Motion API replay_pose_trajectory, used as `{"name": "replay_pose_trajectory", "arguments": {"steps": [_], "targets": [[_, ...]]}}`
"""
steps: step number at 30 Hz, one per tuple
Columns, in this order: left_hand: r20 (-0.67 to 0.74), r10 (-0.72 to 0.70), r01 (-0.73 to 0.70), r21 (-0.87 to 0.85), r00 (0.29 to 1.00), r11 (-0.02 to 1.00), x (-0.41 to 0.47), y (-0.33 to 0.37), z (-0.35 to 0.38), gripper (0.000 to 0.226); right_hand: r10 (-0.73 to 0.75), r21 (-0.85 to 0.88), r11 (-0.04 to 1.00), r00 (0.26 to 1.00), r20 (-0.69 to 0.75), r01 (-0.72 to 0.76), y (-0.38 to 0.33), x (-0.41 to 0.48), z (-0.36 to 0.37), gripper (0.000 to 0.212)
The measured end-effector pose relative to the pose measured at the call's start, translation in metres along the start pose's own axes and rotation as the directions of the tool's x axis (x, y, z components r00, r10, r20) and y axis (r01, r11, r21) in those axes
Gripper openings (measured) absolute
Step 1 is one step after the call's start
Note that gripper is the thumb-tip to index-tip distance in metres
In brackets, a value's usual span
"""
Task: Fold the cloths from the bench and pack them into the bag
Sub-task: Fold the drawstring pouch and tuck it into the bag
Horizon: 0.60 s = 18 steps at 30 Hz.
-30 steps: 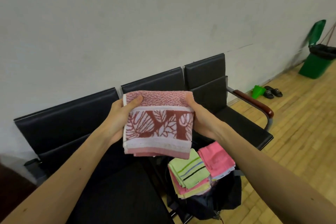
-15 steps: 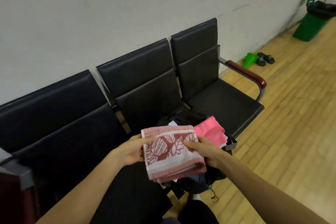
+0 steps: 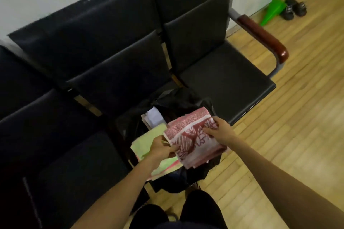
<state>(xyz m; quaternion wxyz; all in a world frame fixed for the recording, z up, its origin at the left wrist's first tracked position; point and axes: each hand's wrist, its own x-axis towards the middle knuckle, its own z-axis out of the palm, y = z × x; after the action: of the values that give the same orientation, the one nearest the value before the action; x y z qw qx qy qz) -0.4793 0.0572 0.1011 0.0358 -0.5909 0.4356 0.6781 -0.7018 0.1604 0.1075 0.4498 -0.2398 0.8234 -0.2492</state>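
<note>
A folded pink cloth with a red-and-white leaf pattern (image 3: 191,139) lies over the open black bag (image 3: 178,104), which sits at the front of the bench. My left hand (image 3: 160,148) grips its near left edge. My right hand (image 3: 220,132) pinches its right side, fingers curled on top. Under it lie folded cloths: a light green one (image 3: 147,140) at the left and a white one (image 3: 154,117) further back in the bag.
The black three-seat bench (image 3: 223,78) stands against the white wall, with a brown armrest (image 3: 264,37) at its right end. On the wooden floor beyond are a green cone-shaped object (image 3: 272,11) and black sandals (image 3: 295,8). My dark-trousered legs (image 3: 197,212) are at the bottom.
Both hands have lowered the patterned cloth from chest height down onto the stack in the bag. The view has tilted downward toward the bag.
</note>
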Motion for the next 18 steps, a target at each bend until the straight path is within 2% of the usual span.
{"name": "replay_pose_trajectory", "arguments": {"steps": [2,8,13,15,18], "targets": [[-0.053,-0.035,0.035,0.005,0.998,0.999,0.036,0.001,0.015,0.033,0.010,-0.066,0.998,1.000,0.019,-0.008,0.005,0.034,-0.001,0.034],[-0.158,-0.079,0.095,0.094,0.984,0.991,0.122,-0.032,0.028,0.047,0.045,-0.148,0.988,0.998,0.050,-0.037,0.035,0.100,0.020,0.051],[-0.149,-0.066,0.111,0.312,0.987,0.944,0.121,-0.013,0.034,0.025,0.092,-0.234,0.969,0.994,0.055,-0.077,0.054,0.122,0.038,0.053],[-0.149,-0.056,0.111,0.389,0.987,0.914,0.121,-0.007,0.031,0.017,0.056,-0.256,0.965,0.998,0.002,-0.053,0.060,0.121,0.044,0.056],[-0.230,-0.011,0.120,0.465,0.973,0.877,0.129,0.017,0.020,0.033,-0.075,-0.383,0.923,0.973,-0.218,-0.015,0.064,0.110,0.055,0.066]]}}
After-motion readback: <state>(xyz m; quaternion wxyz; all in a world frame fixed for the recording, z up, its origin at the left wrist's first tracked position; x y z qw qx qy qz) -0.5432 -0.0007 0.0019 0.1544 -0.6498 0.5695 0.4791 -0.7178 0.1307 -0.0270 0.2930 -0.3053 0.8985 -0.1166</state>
